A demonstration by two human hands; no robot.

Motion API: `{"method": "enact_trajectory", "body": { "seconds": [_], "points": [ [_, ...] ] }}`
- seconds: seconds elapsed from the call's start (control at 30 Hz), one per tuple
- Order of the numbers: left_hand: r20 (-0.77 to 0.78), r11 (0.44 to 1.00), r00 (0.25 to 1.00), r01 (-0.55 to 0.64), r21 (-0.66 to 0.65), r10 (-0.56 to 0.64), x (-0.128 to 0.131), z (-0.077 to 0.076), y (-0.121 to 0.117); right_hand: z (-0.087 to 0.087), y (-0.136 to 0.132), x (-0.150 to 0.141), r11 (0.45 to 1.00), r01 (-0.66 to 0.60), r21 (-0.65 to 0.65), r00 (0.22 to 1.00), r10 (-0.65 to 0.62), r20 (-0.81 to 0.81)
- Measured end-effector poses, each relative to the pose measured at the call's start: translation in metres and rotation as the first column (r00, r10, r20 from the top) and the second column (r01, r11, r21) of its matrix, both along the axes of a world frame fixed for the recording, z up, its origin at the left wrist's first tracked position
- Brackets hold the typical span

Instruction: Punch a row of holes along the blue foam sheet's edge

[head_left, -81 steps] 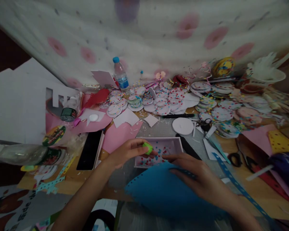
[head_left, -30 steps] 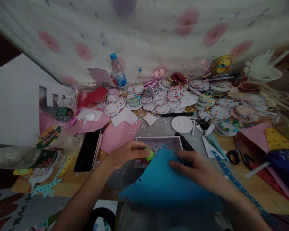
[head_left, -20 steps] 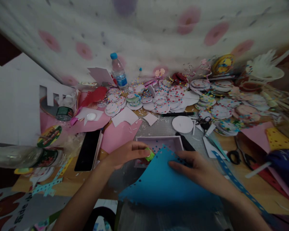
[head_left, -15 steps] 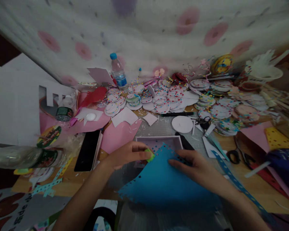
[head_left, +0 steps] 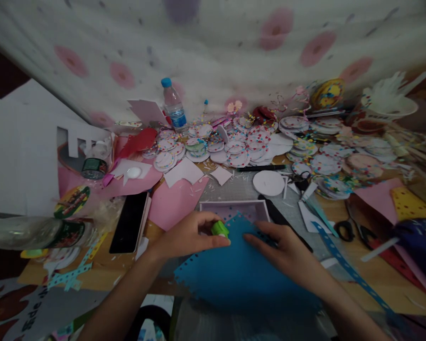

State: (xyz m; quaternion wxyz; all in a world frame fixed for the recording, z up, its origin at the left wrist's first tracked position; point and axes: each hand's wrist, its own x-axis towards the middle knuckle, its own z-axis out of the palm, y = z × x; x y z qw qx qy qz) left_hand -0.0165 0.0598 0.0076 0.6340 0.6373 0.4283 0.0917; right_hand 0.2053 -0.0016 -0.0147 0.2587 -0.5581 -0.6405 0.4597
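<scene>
Holds a small, blocky, bright green tool (head_left: 220, 229) in the left hand (head_left: 191, 236), fingers curled around it and thumb below, at the left edge of a blue sheet (head_left: 230, 274) with small dark holes along its margins and a corner overlapping the pale box (head_left: 257, 210) in view. Pinches the sheet's right edge between thumb and fingers of the right hand (head_left: 284, 246). Exposes more of the green tool than half a second ago, with the left thumb now lower and stretched beneath it.

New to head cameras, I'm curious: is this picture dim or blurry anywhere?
Head view: dim overall; the blue sheet blurs along its lower edge; the cup at far right looks soft; the white disc is sharper.
</scene>
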Motion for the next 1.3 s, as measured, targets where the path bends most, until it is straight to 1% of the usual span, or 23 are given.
{"method": "enact_trajectory", "body": {
  "seconds": [0.1, 0.2, 0.3, 0.5, 0.6, 0.7, 0.77, 0.9, 1.03, 1.2, 1.3],
  "points": [
    [0.011, 1.000, 1.000, -0.004, -0.021, 0.005, 0.001, -0.001, 0.001, -0.001, 0.000, 0.000, 1.000, -0.002, 0.015, 1.000, 0.002, 0.012],
    [0.011, 1.000, 1.000, 0.004, -0.004, -0.004, 0.001, -0.003, 0.001, -0.002, 0.000, 0.000, 1.000, -0.008, 0.027, 1.000, 0.008, 0.016],
    [0.001, 0.999, 1.000, -0.016, 0.037, 0.016, 0.002, -0.003, -0.001, -0.003, 0.000, 0.001, 0.999, -0.001, 0.050, 1.000, 0.001, 0.012],
    [-0.017, 0.989, 0.999, -0.048, 0.142, 0.051, 0.006, 0.001, -0.009, -0.005, -0.001, 0.000, 0.996, 0.010, 0.091, 1.000, -0.012, 0.018],
    [-0.032, 0.977, 0.996, -0.080, 0.199, 0.088, 0.009, 0.004, -0.013, -0.006, -0.001, 0.001, 0.996, 0.013, 0.086, 1.000, -0.015, 0.025],
    [-0.053, 0.966, 0.995, -0.068, 0.248, 0.083, 0.013, 0.008, -0.017, -0.003, 0.001, 0.003, 0.996, 0.027, 0.084, 0.999, -0.029, 0.027],
    [-0.070, 0.959, 0.996, -0.040, 0.282, 0.062, 0.015, 0.011, -0.019, 0.001, 0.004, 0.003, 0.996, 0.010, 0.090, 1.000, -0.008, -0.017],
    [-0.105, 0.931, 0.994, 0.002, 0.364, 0.039, 0.020, 0.011, -0.025, 0.009, 0.009, -0.002, 0.994, -0.089, 0.059, 0.988, 0.096, -0.119],
    [-0.103, 0.926, 0.994, -0.005, 0.378, 0.047, 0.022, 0.008, -0.029, 0.012, 0.011, -0.010, 0.998, -0.062, 0.030, 0.987, 0.066, -0.147],
    [-0.128, 0.904, 0.988, -0.022, 0.426, 0.085, 0.021, 0.005, -0.030, 0.008, 0.012, -0.014, 0.997, -0.030, 0.068, 0.988, 0.040, -0.152],
    [-0.103, 0.913, 0.991, -0.032, 0.407, 0.081, 0.020, 0.003, -0.028, 0.008, 0.013, -0.014, 0.996, -0.044, 0.074, 0.991, 0.053, -0.123]
  ]
}}
